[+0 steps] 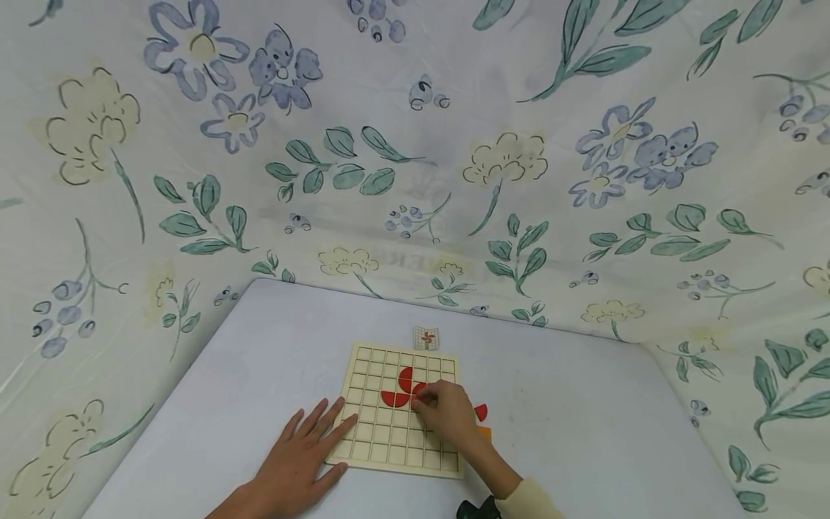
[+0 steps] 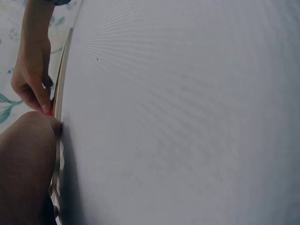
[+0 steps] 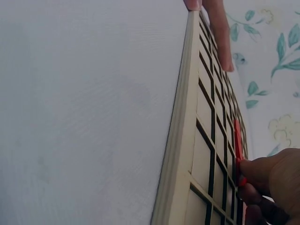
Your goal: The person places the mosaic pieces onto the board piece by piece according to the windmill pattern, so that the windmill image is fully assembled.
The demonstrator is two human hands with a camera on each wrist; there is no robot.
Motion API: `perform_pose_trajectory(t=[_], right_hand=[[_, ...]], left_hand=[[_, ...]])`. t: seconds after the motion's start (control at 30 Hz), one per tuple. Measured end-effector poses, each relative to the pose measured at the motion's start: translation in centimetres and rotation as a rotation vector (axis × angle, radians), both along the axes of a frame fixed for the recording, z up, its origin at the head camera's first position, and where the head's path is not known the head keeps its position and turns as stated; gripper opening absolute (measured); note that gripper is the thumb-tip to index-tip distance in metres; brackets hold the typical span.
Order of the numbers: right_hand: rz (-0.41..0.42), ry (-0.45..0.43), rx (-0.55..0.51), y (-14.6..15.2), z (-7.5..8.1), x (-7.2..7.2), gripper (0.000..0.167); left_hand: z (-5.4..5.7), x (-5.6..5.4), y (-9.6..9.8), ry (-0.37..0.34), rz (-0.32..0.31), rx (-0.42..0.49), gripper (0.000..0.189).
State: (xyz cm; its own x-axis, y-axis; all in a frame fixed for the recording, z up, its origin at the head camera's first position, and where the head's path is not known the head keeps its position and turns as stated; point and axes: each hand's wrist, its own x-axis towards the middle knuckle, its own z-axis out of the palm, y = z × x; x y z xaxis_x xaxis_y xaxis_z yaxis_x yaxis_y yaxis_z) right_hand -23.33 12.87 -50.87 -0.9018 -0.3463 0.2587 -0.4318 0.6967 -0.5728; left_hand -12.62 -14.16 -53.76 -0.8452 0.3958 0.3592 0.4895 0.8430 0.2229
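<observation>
A wooden grid board (image 1: 370, 432) lies on the white table. Several red quarter-round tiles (image 1: 405, 379) sit in cells near its middle. My right hand (image 1: 447, 412) reaches over the board from the right, its thumb and fingertips pinching a red tile (image 3: 242, 181) at the board's surface; the fingers partly cover it. Spread out with straight fingers, my left hand (image 1: 297, 453) rests on the board's left edge and lower left corner. The left wrist view shows mostly bare table beside the board's edge.
Just behind the board lies a small card (image 1: 426, 338) printed with a grid and a red figure. To the board's right are a loose red tile (image 1: 480, 412) and an orange piece (image 1: 485, 433), partly behind the right wrist. Flower-patterned cloth (image 1: 415, 180) hangs around the table.
</observation>
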Motion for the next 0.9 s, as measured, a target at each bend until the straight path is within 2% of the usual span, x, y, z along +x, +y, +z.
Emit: perform_pose_trajectory(t=[0.23,0.43,0.9], right_hand=[[0.024,0.039,0.0,0.5,0.2,-0.2,0.004],[-0.01,0.092,-0.019,1.6,0.2,-0.3,0.005],[-0.138,-0.004,0.049,6.4,-0.1,0.0,0.005]], left_hand=[[-0.2,-0.1,-0.1,0.015,0.0,0.003,0.064],[-0.2,0.0,0.0,0.0,0.003,0.004,0.064],[0.0,0.0,0.0,-0.004,-0.004,0.01,0.064]])
